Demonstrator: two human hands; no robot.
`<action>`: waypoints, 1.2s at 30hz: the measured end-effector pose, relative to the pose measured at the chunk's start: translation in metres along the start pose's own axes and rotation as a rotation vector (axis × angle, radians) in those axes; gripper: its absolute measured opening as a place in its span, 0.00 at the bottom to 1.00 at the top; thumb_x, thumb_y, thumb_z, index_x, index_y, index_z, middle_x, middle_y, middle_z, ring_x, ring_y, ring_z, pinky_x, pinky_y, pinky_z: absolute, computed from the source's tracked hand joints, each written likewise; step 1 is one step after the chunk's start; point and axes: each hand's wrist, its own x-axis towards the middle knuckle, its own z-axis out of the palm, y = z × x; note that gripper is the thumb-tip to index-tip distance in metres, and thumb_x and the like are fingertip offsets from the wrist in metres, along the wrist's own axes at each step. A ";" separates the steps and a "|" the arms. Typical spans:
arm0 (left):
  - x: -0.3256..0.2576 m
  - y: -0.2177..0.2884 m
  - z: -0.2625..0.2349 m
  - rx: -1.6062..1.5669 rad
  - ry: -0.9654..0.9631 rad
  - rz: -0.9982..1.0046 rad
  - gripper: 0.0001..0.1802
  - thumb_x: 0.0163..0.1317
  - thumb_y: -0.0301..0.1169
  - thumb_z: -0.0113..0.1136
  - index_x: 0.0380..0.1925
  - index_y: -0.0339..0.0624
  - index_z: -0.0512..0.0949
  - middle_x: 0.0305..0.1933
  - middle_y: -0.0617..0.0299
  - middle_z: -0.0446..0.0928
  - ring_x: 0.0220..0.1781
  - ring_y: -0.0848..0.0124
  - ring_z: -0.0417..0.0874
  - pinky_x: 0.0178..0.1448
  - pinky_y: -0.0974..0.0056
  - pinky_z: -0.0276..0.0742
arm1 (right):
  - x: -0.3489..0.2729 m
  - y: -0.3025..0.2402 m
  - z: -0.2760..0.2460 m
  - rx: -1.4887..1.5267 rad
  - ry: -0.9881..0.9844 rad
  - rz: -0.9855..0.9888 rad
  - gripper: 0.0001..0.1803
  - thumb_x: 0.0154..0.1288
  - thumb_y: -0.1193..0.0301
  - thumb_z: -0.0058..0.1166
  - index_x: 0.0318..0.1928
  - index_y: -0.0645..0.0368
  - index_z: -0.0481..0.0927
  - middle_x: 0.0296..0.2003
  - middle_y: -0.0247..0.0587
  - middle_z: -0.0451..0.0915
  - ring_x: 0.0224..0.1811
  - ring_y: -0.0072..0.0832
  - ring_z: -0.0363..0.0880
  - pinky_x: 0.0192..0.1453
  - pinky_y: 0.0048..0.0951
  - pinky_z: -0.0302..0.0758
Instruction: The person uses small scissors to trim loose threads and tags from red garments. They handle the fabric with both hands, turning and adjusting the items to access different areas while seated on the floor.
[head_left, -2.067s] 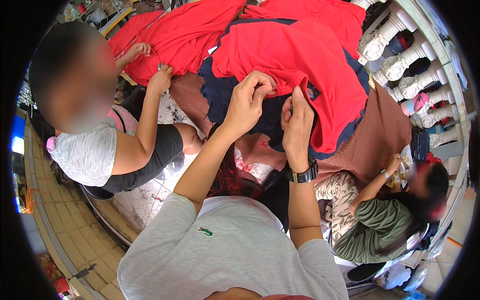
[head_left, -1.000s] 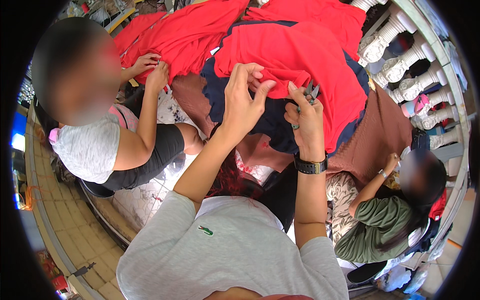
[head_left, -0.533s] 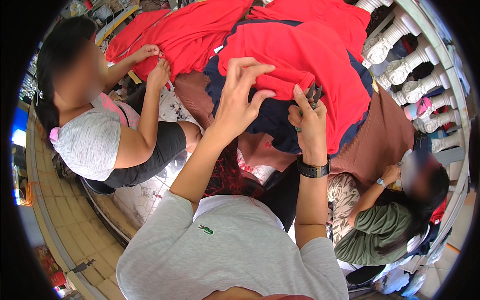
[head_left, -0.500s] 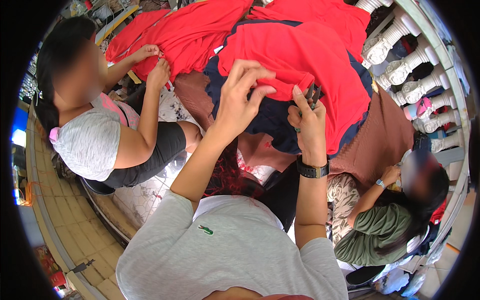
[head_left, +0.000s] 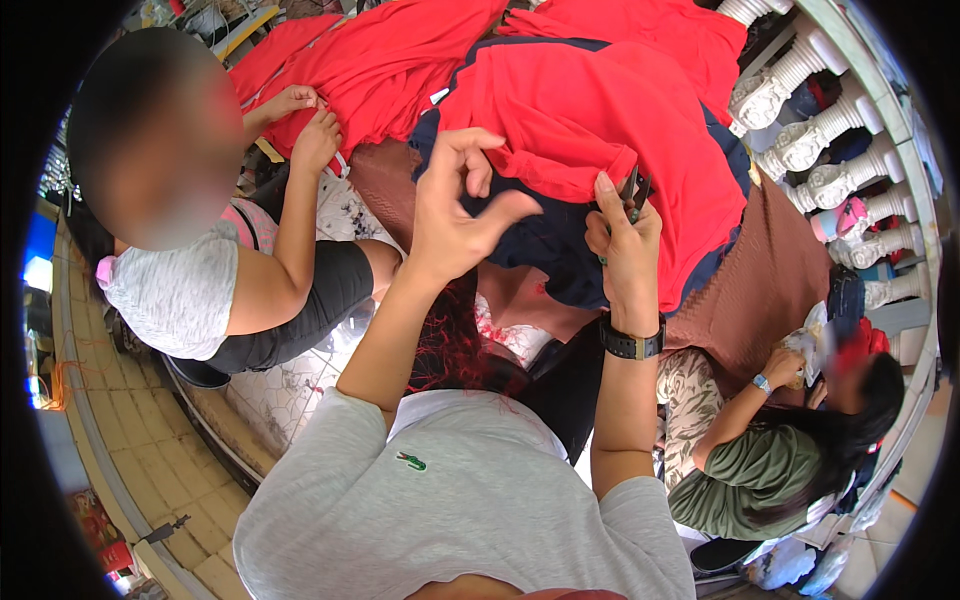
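A red garment (head_left: 590, 110) with navy parts (head_left: 545, 250) is spread in front of me. My right hand (head_left: 628, 240) is closed around small dark thread snips (head_left: 636, 190), blades pointing up and away. Its thumb presses on the end of a folded red tube of cloth (head_left: 565, 175), perhaps a sleeve or cuff. To the left of that tube, my left hand (head_left: 455, 210) is raised with thumb and fingers apart, holding nothing. Whether its fingertips brush the red cloth I cannot tell.
A brown cloth (head_left: 765, 260) lies under the garment, with more red garments (head_left: 390, 65) beyond. Co-workers sit on both sides: one in a grey top (head_left: 180, 295) handles red cloth, one in a green shirt (head_left: 770, 470) holds a bag. White balusters (head_left: 800, 140) line the right.
My left hand has let go of the red tube's fold and drawn slightly left and down, its fingers opening. My right hand has barely shifted. The person on the left has leaned in.
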 end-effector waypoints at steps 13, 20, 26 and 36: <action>0.000 -0.008 0.005 -0.154 0.076 -0.210 0.05 0.70 0.23 0.63 0.35 0.32 0.81 0.33 0.61 0.82 0.34 0.78 0.81 0.40 0.70 0.78 | 0.000 0.000 -0.001 -0.108 0.028 -0.052 0.18 0.75 0.66 0.60 0.27 0.46 0.68 0.16 0.16 0.58 0.15 0.08 0.51 0.19 0.21 0.43; -0.043 0.000 -0.026 0.161 -0.100 -0.372 0.07 0.74 0.26 0.57 0.35 0.36 0.77 0.34 0.63 0.79 0.33 0.79 0.76 0.37 0.73 0.73 | -0.028 0.031 0.005 -0.455 0.058 -0.226 0.15 0.72 0.69 0.63 0.29 0.61 0.74 0.23 0.21 0.63 0.26 0.10 0.56 0.28 0.20 0.55; -0.072 -0.002 -0.037 -0.139 -0.043 -0.423 0.09 0.77 0.31 0.55 0.39 0.36 0.74 0.41 0.60 0.75 0.42 0.76 0.77 0.48 0.70 0.75 | -0.075 0.062 0.034 -0.335 0.068 -0.137 0.12 0.75 0.68 0.59 0.39 0.62 0.73 0.20 0.27 0.70 0.23 0.11 0.62 0.25 0.22 0.59; -0.073 0.013 -0.042 0.022 -0.038 -0.279 0.08 0.75 0.28 0.56 0.37 0.34 0.74 0.42 0.57 0.77 0.40 0.74 0.78 0.46 0.69 0.77 | -0.054 0.063 0.051 -0.099 -0.414 0.323 0.28 0.83 0.54 0.34 0.31 0.62 0.75 0.20 0.25 0.60 0.20 0.15 0.55 0.24 0.24 0.52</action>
